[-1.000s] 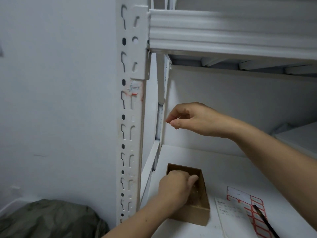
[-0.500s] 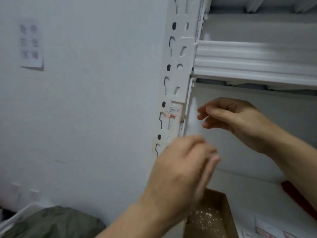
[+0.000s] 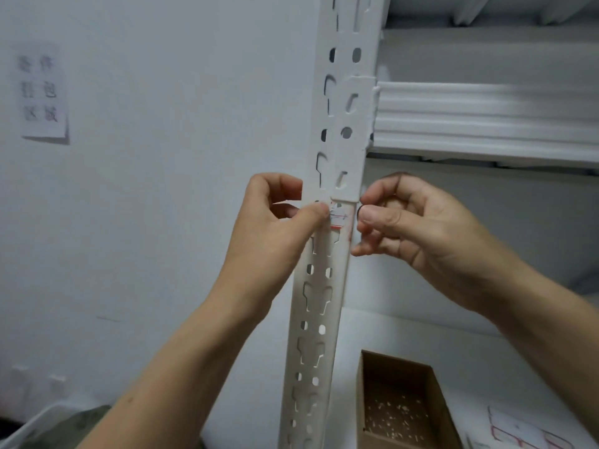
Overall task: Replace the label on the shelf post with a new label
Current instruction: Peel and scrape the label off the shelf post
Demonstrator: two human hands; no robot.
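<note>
The white slotted shelf post (image 3: 319,303) runs up the middle of the head view. A small worn label (image 3: 339,217) with red marks sticks to it just below the beam bracket. My left hand (image 3: 275,228) is at the post's left side, fingers curled, its thumb tip pinching at the label's left edge. My right hand (image 3: 411,225) hovers by the post's right edge at label height. Its fingers are curled against the thumb, and I see nothing between them.
A white shelf beam (image 3: 486,118) juts right from the post. On the lower shelf stand a brown cardboard box (image 3: 363,400) holding several white scraps and a sheet of red-bordered labels (image 3: 525,432). A paper sign (image 3: 42,92) hangs on the left wall. A grey-green bag (image 3: 90,419) lies bottom left.
My left hand rose from the cardboard box to the label on the post. My right hand moved up beside the post's right edge. The view tilted upward.
</note>
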